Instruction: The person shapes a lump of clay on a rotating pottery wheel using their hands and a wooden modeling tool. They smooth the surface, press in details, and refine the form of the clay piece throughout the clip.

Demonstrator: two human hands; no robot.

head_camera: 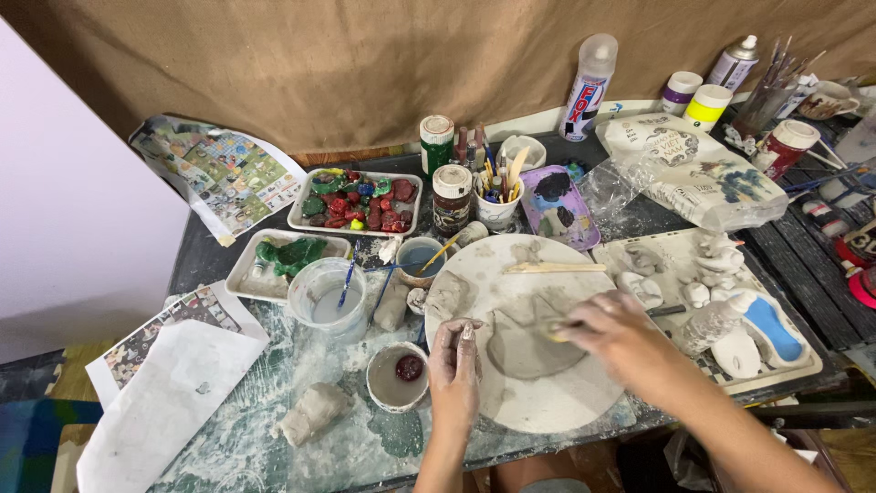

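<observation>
a: where's the flat grey slab of wet clay (pixel 529 345)?

b: on the round white turntable board (pixel 511 406), mid-table. the left hand (pixel 454 361), fingers curled loosely and gripping nothing, rests at its edge, likely steadying it.

a: and the right hand (pixel 613 336)?

b: closed round a thin modelling tool (pixel 558 325), tip on the clay.

a: the surroundings?

b: a dark, clay-smeared worktable (pixel 274 429), a clear plastic water cup (pixel 327 297) nearby, brown cloth backdrop (pixel 365 64) behind.

At lower centre of the frame, the left hand (pixel 453 363) rests on a round white board (pixel 511 402) beside a flat grey clay slab (pixel 525 351). The right hand (pixel 616 330) presses a thin tool (pixel 671 311) against the slab. A small bowl (pixel 391 388) sits just left.
</observation>
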